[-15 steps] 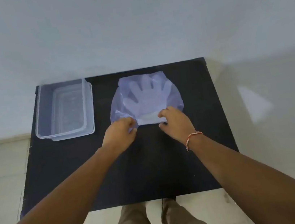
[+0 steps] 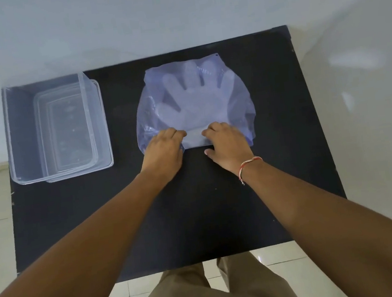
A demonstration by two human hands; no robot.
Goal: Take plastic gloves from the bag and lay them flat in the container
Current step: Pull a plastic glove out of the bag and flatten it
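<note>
A translucent bluish plastic bag (image 2: 238, 102) lies flat at the middle back of the black table (image 2: 198, 211). Through it shows a stack of clear plastic gloves (image 2: 195, 100), fingers pointing away from me. My left hand (image 2: 163, 153) rests on the bag's near left edge, fingers curled onto the plastic. My right hand (image 2: 227, 146) presses the near right edge, fingertips at the bag's opening. A strip of the gloves' cuff shows between the two hands. The clear rectangular container (image 2: 23, 129) stands at the back left of the table.
A clear lid lies under or inside the container at its right side. A pale wall stands just behind the table. Tiled floor and my trouser legs (image 2: 210, 294) show past the table's near edge.
Both hands have shifted slightly forward onto the bag's near edge and closer together. The bag and container have not moved on the table.
</note>
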